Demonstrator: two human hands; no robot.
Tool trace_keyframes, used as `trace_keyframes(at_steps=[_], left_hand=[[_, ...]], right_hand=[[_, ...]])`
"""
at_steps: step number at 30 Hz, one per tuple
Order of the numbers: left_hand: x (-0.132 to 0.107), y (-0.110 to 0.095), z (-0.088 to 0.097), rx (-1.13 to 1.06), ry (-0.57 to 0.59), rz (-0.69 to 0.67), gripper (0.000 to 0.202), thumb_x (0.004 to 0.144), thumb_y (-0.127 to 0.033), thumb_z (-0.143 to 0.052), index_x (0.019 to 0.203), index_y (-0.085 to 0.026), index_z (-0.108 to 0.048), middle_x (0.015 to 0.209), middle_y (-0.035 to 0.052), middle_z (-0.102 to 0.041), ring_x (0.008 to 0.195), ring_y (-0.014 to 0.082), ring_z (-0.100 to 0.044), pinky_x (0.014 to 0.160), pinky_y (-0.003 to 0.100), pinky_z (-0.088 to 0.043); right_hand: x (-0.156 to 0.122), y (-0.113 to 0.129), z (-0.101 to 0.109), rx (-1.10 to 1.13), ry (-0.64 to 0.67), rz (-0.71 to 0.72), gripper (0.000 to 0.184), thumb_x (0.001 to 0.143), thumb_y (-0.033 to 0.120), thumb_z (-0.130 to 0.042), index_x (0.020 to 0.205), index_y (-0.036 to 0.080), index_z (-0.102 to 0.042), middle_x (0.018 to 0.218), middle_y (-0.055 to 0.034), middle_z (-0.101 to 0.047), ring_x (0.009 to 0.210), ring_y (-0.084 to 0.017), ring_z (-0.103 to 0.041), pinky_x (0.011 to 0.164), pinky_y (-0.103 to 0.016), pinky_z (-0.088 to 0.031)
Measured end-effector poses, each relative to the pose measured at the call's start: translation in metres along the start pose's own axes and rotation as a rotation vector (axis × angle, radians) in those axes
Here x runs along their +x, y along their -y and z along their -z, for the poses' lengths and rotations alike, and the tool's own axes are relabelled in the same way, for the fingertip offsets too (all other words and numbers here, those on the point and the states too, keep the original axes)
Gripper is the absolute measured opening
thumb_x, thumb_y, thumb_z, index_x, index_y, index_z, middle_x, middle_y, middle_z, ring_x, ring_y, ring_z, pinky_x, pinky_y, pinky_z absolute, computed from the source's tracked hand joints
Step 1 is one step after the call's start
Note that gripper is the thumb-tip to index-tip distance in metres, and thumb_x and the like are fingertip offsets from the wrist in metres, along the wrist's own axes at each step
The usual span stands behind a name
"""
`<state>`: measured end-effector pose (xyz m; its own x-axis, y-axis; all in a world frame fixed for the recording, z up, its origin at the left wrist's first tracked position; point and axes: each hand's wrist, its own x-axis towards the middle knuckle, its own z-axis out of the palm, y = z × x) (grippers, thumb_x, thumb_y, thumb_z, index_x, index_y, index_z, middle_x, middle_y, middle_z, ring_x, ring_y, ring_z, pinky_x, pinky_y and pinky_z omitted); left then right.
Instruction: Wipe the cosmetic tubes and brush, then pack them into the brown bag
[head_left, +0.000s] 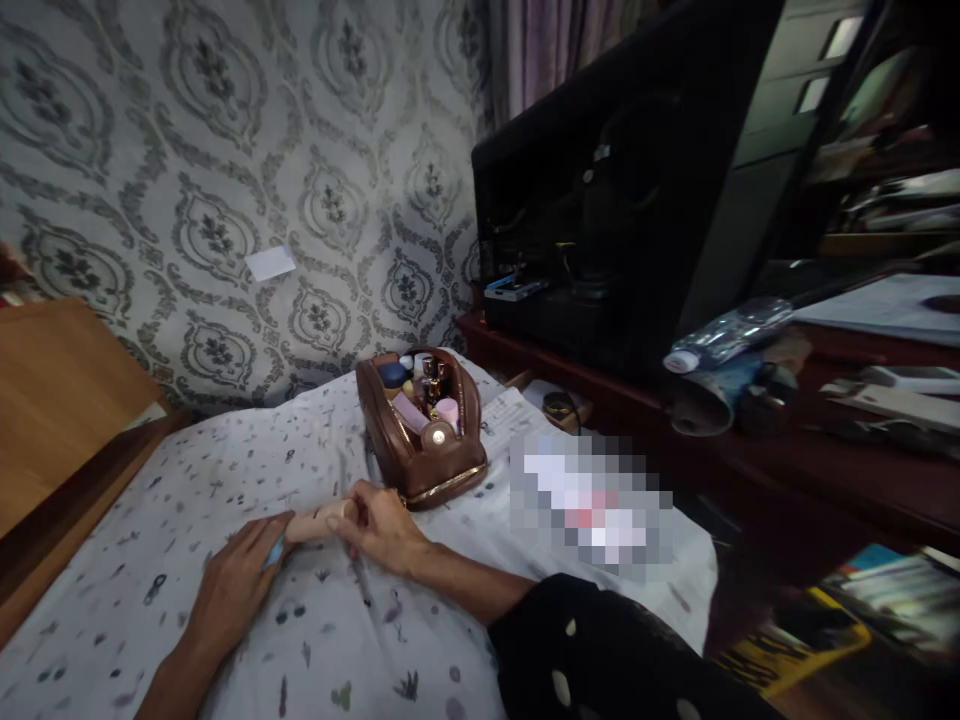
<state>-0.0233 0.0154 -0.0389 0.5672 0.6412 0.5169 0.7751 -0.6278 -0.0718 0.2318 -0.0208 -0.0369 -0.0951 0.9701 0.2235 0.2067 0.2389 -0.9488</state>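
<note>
The step in hand looks like two-handed work on a pale beige tube, which lies just in front of the brown bag, above the printed cloth. The right hand has its grip closed on the far end, thumb and fingers pinching it; the left hand seems to grip the near end, though its thumb is hidden. The next move, I judge, calls for holding one end steady while the other works. Counted: two hands, one tube, one open bag, one light blue piece by the left fingers — whether part of the tube I cannot tell. Inside the bag are one pink tube, one pink round container and other cosmetics, too crowded to count.
</note>
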Motion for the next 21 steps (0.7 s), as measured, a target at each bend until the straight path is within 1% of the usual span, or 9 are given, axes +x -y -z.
trace_keyframes(at_steps=[2,5,9,11,14,16,19,21], left_hand=[[0.001,-0.001,0.000,-0.037,-0.026,0.016,0.032,0.096,-0.040,-0.046,0.114,-0.025,-0.068,0.109,0.0064,-0.077,0.098,0.0255,-0.074,0.080,0.034,-0.061],[0.005,-0.007,0.002,-0.144,-0.051,0.073,0.032,0.094,-0.047,-0.049,0.111,-0.026,-0.067,0.107,0.0050,-0.077,0.097,0.0252,-0.074,0.081,0.033,-0.061],[0.013,-0.025,0.008,-0.284,-0.032,0.202,0.030,0.091,-0.050,-0.054,0.104,-0.027,-0.067,0.103,0.0011,-0.077,0.093,0.0236,-0.074,0.081,0.031,-0.060],[0.019,-0.038,0.013,-0.346,-0.023,0.266,0.031,0.088,-0.053,-0.057,0.100,-0.026,-0.068,0.097,0.0001,-0.077,0.087,0.0233,-0.074,0.078,0.031,-0.060],[0.029,-0.058,0.022,-0.454,0.021,0.374,0.034,0.084,-0.055,-0.061,0.097,-0.025,-0.069,0.086,-0.0011,-0.076,0.077,0.0221,-0.072,0.072,0.029,-0.059],[0.036,-0.071,0.028,-0.570,0.048,0.425,0.037,0.083,-0.057,-0.062,0.097,-0.023,-0.069,0.082,-0.0010,-0.075,0.075,0.0219,-0.070,0.069,0.029,-0.059],[0.047,-0.084,0.036,-0.753,0.073,0.488,0.039,0.081,-0.059,-0.064,0.096,-0.023,-0.070,0.083,-0.0004,-0.074,0.076,0.0230,-0.068,0.069,0.031,-0.059],[0.054,-0.088,0.038,-0.844,0.084,0.538,0.041,0.079,-0.059,-0.067,0.097,-0.022,-0.069,0.083,0.0002,-0.072,0.076,0.0228,-0.067,0.071,0.031,-0.058]], right_hand=[[0.001,0.001,-0.001,0.081,-0.007,0.008,0.039,0.076,0.055,-0.076,0.082,0.022,-0.057,0.061,0.0055,-0.058,0.056,-0.013,-0.057,0.052,-0.023,-0.039],[0.003,0.006,0.000,0.274,0.018,0.021,0.048,0.071,0.063,-0.077,0.085,0.022,-0.059,0.067,0.0051,-0.059,0.054,-0.012,-0.057,0.051,-0.023,-0.040],[0.007,0.013,0.005,0.438,0.028,0.054,0.056,0.064,0.069,-0.078,0.084,0.019,-0.063,0.071,0.0031,-0.058,0.059,-0.012,-0.056,0.054,-0.024,-0.042],[0.008,0.015,0.007,0.457,0.023,0.081,0.056,0.065,0.070,-0.077,0.084,0.019,-0.065,0.070,0.0027,-0.058,0.062,-0.012,-0.054,0.057,-0.024,-0.041],[0.010,0.013,0.009,0.416,0.032,0.135,0.056,0.067,0.068,-0.077,0.093,0.019,-0.071,0.072,0.0026,-0.058,0.065,-0.013,-0.052,0.061,-0.025,-0.041],[0.011,0.011,0.009,0.381,0.013,0.168,0.058,0.068,0.068,-0.076,0.097,0.019,-0.073,0.072,0.0024,-0.057,0.066,-0.013,-0.051,0.064,-0.026,-0.041],[0.012,0.011,0.009,0.348,-0.045,0.204,0.056,0.073,0.070,-0.071,0.090,0.017,-0.075,0.071,0.0017,-0.057,0.066,-0.012,-0.049,0.062,-0.025,-0.040],[0.011,0.014,0.011,0.345,-0.051,0.203,0.055,0.078,0.071,-0.065,0.087,0.017,-0.075,0.071,0.0015,-0.058,0.065,-0.012,-0.048,0.060,-0.024,-0.038]])
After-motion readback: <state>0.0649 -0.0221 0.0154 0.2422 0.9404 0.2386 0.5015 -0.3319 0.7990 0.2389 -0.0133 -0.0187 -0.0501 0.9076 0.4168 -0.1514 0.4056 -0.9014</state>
